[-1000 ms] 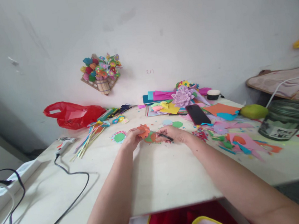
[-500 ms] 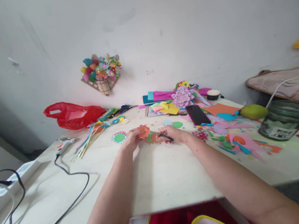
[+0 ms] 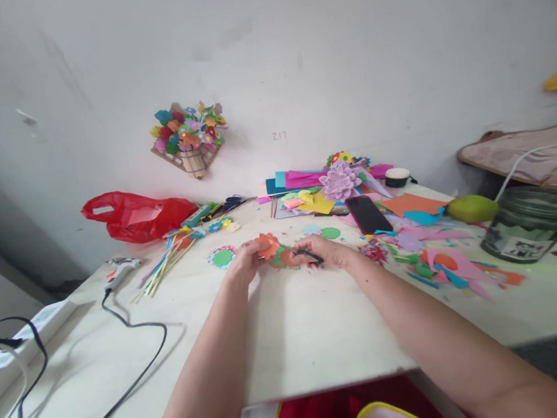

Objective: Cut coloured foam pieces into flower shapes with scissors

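Over the middle of the table, my left hand (image 3: 247,261) pinches an orange flower cut-out (image 3: 267,246) with a scalloped edge. My right hand (image 3: 324,251) is closed round the black handles of a pair of scissors (image 3: 308,255). The blades point left and lie against the orange piece. Below it, orange and green cut-outs (image 3: 280,258) rest on the table, partly hidden. Left of my left hand lies a green disc (image 3: 222,258) on speckled paper. A second green disc (image 3: 331,232) is just beyond my right hand.
A glue gun (image 3: 123,270) with its cord and a power strip (image 3: 31,331) are at left. A red plastic bag (image 3: 141,218) lies behind. A phone (image 3: 368,215), foam scraps (image 3: 459,269) and a glass jar (image 3: 526,224) are at right.
Both hands stay in nearly the same place. The orange flower cut-out and the scissors have shifted only very slightly.
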Tool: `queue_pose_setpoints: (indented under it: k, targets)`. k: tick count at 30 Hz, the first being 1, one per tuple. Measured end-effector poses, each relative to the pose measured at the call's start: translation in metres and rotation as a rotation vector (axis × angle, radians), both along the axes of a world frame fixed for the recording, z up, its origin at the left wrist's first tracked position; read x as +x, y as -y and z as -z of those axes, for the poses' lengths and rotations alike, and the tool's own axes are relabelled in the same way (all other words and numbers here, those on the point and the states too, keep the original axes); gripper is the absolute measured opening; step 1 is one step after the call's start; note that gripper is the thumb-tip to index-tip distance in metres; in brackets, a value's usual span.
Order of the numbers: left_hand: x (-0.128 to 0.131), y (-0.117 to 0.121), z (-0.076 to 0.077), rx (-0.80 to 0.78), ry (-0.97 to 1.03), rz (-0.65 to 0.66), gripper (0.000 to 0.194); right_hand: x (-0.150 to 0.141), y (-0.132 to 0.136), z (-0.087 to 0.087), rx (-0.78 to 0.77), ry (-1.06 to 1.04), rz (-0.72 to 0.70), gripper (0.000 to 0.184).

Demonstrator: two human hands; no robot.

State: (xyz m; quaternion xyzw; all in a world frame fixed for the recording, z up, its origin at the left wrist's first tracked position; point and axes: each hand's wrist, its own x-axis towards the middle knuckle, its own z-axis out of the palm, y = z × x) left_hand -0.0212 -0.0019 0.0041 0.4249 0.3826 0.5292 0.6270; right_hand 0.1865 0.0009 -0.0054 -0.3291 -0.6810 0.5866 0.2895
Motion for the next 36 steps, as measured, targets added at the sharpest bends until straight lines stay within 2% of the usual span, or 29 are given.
queue_pose_setpoints:
  k: [18, 26, 31, 36]
  targets:
    - [0.0002, 0.0002, -0.0009, 0.017, 0.007, 0.024, 0.026, -0.0025, 0.0061, -0.0035, 0.003, -0.024, 0.05, 0.019]
    - [0.0027, -0.0003, 0.0001, 0.014, 0.011, 0.038, 0.019, -0.0051, 0.0103, -0.0089, -0.012, -0.064, 0.075, 0.018]
    - [0.0034, -0.0006, 0.0009, 0.015, -0.003, 0.038, 0.01, -0.0052, 0.0067, -0.0038, -0.011, -0.078, 0.083, 0.02]
    - [0.0042, -0.0018, 0.003, 0.017, -0.007, 0.046, 0.009, -0.0051, 0.0049, -0.0012, 0.032, -0.057, 0.088, 0.019]
